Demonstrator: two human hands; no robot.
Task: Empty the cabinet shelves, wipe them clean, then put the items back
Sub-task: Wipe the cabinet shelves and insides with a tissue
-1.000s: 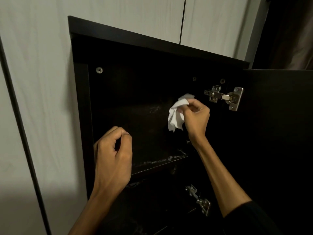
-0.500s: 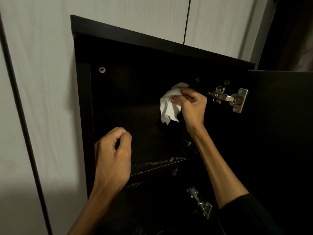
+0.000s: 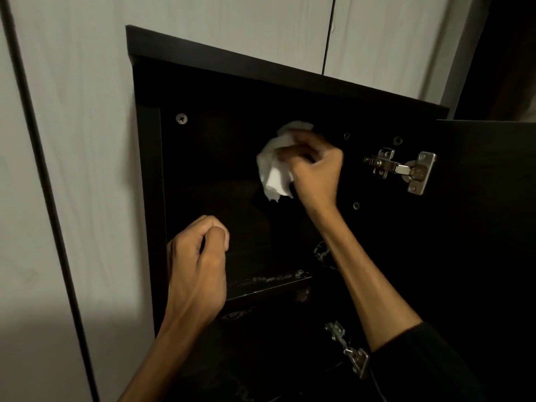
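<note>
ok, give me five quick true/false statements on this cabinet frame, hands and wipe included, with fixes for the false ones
1. The right hand grips a crumpled white tissue inside the upper compartment. True.
2. The left hand holds a spray bottle. False: its fingers are curled and it holds nothing.
3. The cabinet door is swung open on the right, with an upper hinge exposed. True.
4. The shelf front edge looks spotless. False: pale residue shows along it.
5. The cabinet body is white. False: it is dark, set against a pale wall.
</note>
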